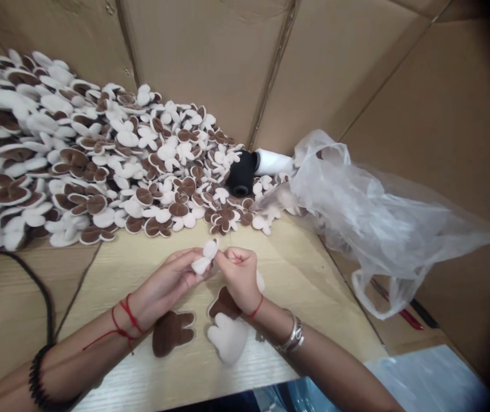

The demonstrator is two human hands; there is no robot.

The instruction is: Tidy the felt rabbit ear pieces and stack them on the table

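Note:
A small white fabric piece (205, 258) is held between the fingers of my left hand (172, 280), above the pale wooden board. My right hand (240, 274) is closed against the right edge of that piece, thumb and forefinger pressed together; what it pinches is too small to see. Below my left hand lies a brown paw-shaped piece (171, 333). Under my right wrist a white paw-shaped piece (229, 339) overlaps another brown piece (223, 303), partly covered by the hand.
A big heap of white and brown fabric pieces (73, 166) fills the back left. Beside it are a black thread cone (240, 173) and a white one (274, 162). A clear plastic bag (356, 200) and a red-handled tool (408, 317) lie right; cardboard walls (202, 51) stand behind.

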